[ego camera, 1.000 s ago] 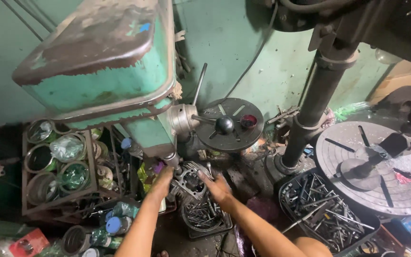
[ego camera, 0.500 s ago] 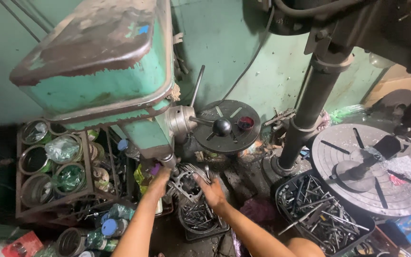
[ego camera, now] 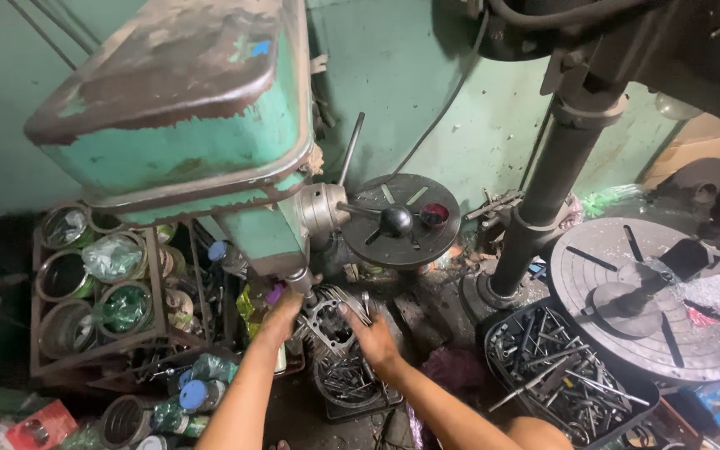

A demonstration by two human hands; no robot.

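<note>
Green drill press (ego camera: 185,125), round slotted table (ego camera: 652,292), crate of metal bits (ego camera: 560,375)

A dirty workshop floor (ego camera: 427,312) carries a black crate of metal rods (ego camera: 556,375) and a rack of tins (ego camera: 93,287)

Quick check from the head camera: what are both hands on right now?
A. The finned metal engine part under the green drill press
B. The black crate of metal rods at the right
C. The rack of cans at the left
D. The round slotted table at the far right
A: the left hand and right hand grip the finned metal engine part from either side, below the green drill press.
</note>
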